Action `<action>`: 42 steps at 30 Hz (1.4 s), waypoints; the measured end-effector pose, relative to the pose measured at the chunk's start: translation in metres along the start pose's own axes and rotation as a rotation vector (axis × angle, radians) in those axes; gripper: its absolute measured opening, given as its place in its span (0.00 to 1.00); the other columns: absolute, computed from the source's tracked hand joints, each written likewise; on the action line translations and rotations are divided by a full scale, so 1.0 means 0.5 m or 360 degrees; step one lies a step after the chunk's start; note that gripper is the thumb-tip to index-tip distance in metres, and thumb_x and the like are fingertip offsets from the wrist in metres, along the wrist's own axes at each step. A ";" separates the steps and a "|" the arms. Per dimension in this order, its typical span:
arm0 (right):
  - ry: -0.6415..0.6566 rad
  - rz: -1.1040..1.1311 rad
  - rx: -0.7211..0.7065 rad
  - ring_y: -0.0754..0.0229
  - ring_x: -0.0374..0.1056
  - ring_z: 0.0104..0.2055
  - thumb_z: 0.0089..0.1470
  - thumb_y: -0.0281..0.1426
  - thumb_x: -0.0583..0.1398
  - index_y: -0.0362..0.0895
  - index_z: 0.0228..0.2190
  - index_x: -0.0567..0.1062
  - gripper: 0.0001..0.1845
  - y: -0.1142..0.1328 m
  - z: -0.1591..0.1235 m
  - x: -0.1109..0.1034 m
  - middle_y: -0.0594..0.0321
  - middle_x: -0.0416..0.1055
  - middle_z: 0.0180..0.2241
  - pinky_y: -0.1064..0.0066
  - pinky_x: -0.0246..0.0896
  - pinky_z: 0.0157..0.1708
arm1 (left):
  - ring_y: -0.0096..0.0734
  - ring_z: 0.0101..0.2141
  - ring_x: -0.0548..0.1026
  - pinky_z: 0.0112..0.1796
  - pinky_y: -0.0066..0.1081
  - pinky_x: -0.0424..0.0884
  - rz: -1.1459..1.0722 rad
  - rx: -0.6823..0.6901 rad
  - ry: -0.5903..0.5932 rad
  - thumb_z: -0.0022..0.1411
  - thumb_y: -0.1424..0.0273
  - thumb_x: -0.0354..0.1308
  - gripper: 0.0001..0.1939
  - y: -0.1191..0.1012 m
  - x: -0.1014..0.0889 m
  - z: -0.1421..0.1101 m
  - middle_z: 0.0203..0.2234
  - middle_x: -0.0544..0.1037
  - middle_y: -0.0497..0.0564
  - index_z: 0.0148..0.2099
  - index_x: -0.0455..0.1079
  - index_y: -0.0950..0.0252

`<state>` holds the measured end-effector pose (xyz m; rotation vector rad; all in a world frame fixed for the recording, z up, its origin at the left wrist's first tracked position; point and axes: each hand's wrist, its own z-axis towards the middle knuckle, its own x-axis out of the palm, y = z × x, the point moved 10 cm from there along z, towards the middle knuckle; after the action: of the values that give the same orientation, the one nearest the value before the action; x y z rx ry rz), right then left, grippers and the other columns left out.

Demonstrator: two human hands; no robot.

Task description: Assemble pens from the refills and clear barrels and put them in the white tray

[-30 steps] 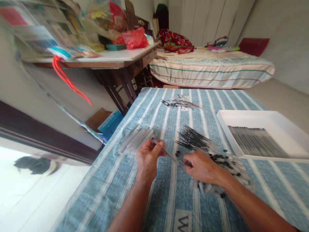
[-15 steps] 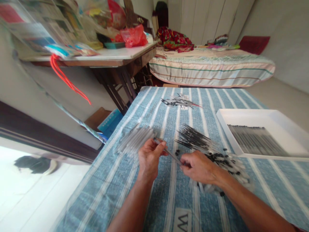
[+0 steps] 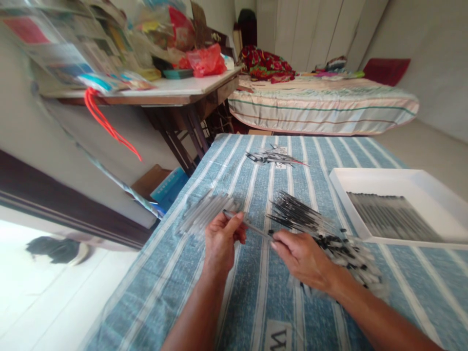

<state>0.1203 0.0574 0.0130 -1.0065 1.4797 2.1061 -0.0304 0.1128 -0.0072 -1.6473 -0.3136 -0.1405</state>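
1. Table point(image 3: 248, 297): covered with a blue-and-white striped cloth. It carries all the items below.
2. Tray point(image 3: 437, 197): white, shallow, at the right side. A row of dark-topped pens point(image 3: 393, 217) lies side by side in it.
3. Cap pile point(image 3: 365, 268): clear and black pieces, heaped loosely to the right, partly behind the right forearm. Individual pieces are too blurred to tell apart.
4. Tube pile point(image 3: 208, 212): pale, slender tubes lying roughly parallel at the left, just beyond the left hand.
5. Rod pile point(image 3: 296, 209): thin dark rods, fanned out on the far side of the right hand.
6. Left hand point(image 3: 221, 241): thumb and fingers pinch the tube near its dark left end.
7. Right hand point(image 3: 305, 256): fingers curled, thumb and forefinger closed at the tube's right end. Whether a small part is also held there cannot be told.
8. Held tube point(image 3: 258, 230): located between the hands, above the cloth, slanting down toward the near right. Judged light, stiff and smooth; expect it to roll or slip under a loose pinch. Grasp the barrel close to each end, keeping the force along its length. Sideways bending could crack the thin wall.
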 end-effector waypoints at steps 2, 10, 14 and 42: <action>-0.0035 -0.0064 -0.0047 0.66 0.59 0.21 0.59 0.31 0.48 0.42 0.29 0.67 0.11 0.006 -0.002 0.001 0.67 0.63 0.20 0.75 0.50 0.25 | 0.20 0.12 0.65 0.14 0.22 0.61 -0.0013 -0.0007 -0.0013 0.48 0.70 0.63 0.10 0.001 0.000 -0.001 0.12 0.70 0.42 0.24 0.65 0.67; -0.0160 -0.0202 -0.0147 0.66 0.58 0.20 0.59 0.29 0.48 0.43 0.27 0.65 0.11 0.005 -0.005 0.001 0.66 0.63 0.19 0.74 0.48 0.23 | 0.22 0.12 0.66 0.13 0.24 0.64 -0.0116 -0.0093 0.0015 0.46 0.71 0.63 0.09 0.018 0.007 -0.001 0.13 0.71 0.43 0.24 0.65 0.68; -0.0131 -0.0211 -0.0182 0.66 0.59 0.20 0.59 0.29 0.47 0.42 0.26 0.65 0.12 0.006 -0.007 0.009 0.66 0.64 0.19 0.74 0.48 0.23 | 0.22 0.12 0.66 0.13 0.24 0.65 -0.0103 -0.0128 0.0024 0.46 0.70 0.64 0.09 0.026 0.010 -0.002 0.13 0.71 0.43 0.24 0.65 0.67; -0.0308 -0.1009 0.1325 0.60 0.69 0.35 0.53 0.35 0.54 0.48 0.32 0.77 0.11 -0.324 -0.107 -0.371 0.61 0.76 0.33 0.74 0.54 0.29 | 0.45 0.35 0.77 0.33 0.34 0.68 0.2467 0.0346 0.0289 0.58 0.62 0.46 0.16 0.005 0.024 0.040 0.35 0.78 0.56 0.41 0.71 0.64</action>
<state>0.3697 0.0869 0.0327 -0.7569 1.4614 0.9650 -0.0201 0.1338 -0.0082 -1.2573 1.0665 0.8698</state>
